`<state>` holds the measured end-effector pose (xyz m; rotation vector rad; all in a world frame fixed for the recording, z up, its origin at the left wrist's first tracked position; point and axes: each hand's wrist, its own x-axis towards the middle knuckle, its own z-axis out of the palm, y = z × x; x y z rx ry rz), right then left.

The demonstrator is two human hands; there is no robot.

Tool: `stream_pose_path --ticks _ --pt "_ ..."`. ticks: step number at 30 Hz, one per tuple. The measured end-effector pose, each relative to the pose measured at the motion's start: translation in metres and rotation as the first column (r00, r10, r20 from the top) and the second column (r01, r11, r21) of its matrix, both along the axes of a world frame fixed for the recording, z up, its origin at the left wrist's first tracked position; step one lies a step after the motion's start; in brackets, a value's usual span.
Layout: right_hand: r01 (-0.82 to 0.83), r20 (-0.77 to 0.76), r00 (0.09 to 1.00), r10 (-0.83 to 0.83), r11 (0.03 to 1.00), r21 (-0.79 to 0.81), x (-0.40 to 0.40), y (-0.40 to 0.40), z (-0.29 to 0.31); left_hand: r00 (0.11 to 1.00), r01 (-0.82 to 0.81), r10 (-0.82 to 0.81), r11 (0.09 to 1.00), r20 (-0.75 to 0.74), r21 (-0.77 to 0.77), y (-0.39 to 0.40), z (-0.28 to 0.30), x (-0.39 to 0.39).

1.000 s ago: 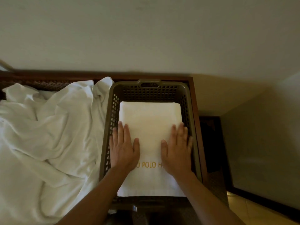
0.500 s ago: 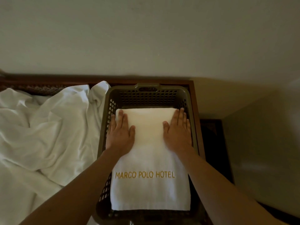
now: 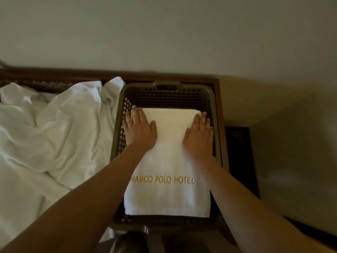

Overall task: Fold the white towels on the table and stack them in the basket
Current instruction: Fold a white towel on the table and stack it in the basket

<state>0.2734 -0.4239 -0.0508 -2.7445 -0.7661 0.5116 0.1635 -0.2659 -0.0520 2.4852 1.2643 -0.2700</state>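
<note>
Pressing flat, fingers straight: two hands [image 3: 168, 133] on one folded towel [image 3: 168, 194], one basket [image 3: 166, 86].

Two bare forearms reach forward from the bottom corners of the view, drawing closer together toward the hands. The left hand [image 3: 139, 132] lies palm down, fingers straight and close together, thumb spread toward the other hand. The right hand [image 3: 198, 136] mirrors it, palm down, fingers straight, thumb angled inward; its outline is slightly blurred. The hands lie side by side, apart, with both wrists straight.
</note>
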Motion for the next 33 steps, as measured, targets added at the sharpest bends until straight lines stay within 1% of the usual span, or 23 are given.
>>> stream_pose_path --ticks 1,3,5,6,9,12,15,19,21,23,24,26,29,31,33 --pt "-0.028 0.032 0.999 0.027 0.999 0.016 -0.016 -0.01 -0.001 0.999 0.023 -0.024 0.999 0.035 0.035 -0.015 0.003 -0.011" --pt "-0.167 0.087 0.982 0.165 0.986 0.014 -0.055 -0.035 -0.004 0.981 0.181 -0.183 0.983 0.067 0.042 -0.058 0.006 -0.04" --pt "-0.308 0.117 0.944 0.309 0.951 -0.029 -0.092 -0.064 -0.009 0.945 0.324 -0.324 0.946 0.043 0.003 -0.099 0.001 -0.076" --pt "-0.329 0.123 0.935 0.333 0.943 -0.053 -0.106 -0.081 -0.01 0.94 0.34 -0.34 0.94 0.025 0.005 -0.115 -0.004 -0.095" --pt "-0.303 0.111 0.943 0.315 0.946 -0.11 -0.122 -0.121 -0.008 0.96 0.279 -0.278 0.959 -0.023 0.04 -0.133 -0.012 -0.139" --pt "-0.31 0.069 0.945 0.321 0.941 -0.135 -0.123 -0.143 -0.005 0.966 0.257 -0.257 0.966 -0.04 -0.002 -0.129 -0.01 -0.16" --pt "-0.315 -0.001 0.948 0.319 0.934 -0.168 -0.121 -0.144 -0.003 0.959 0.268 -0.272 0.962 -0.08 -0.054 -0.124 -0.001 -0.161" --pt "-0.256 0.004 0.965 0.263 0.943 -0.213 -0.127 -0.125 0.004 0.947 0.274 -0.293 0.951 -0.134 -0.14 -0.114 0.021 -0.152" --pt "-0.249 0.013 0.966 0.259 0.94 -0.234 -0.133 -0.113 0.011 0.957 0.258 -0.276 0.95 -0.091 -0.178 -0.108 0.034 -0.152" --pt "-0.31 0.004 0.947 0.322 0.916 -0.255 -0.14 -0.097 0.021 0.981 0.195 -0.193 0.958 0.029 -0.21 -0.1 0.047 -0.161" --pt "-0.337 -0.01 0.938 0.346 0.908 -0.248 -0.145 -0.089 0.024 0.985 0.16 -0.143 0.962 0.093 -0.223 -0.096 0.052 -0.166" --pt "-0.385 -0.042 0.922 0.385 0.901 -0.2 -0.153 -0.073 0.028 0.983 0.106 -0.066 0.966 0.17 -0.237 -0.088 0.06 -0.181" --pt "-0.454 -0.059 0.891 0.45 0.88 -0.138 -0.171 -0.045 0.034 0.974 0.052 0.004 0.969 0.225 -0.243 -0.072 0.074 -0.205" --pt "-0.492 -0.047 0.87 0.491 0.869 -0.044 -0.183 -0.026 0.041 0.969 0.047 0.011 0.973 0.248 -0.227 -0.059 0.082 -0.221" --pt "-0.546 -0.083 0.835 0.544 0.838 0.002 -0.195 -0.005 0.047 0.967 0.031 0.028 0.975 0.255 -0.222 -0.044 0.085 -0.238"
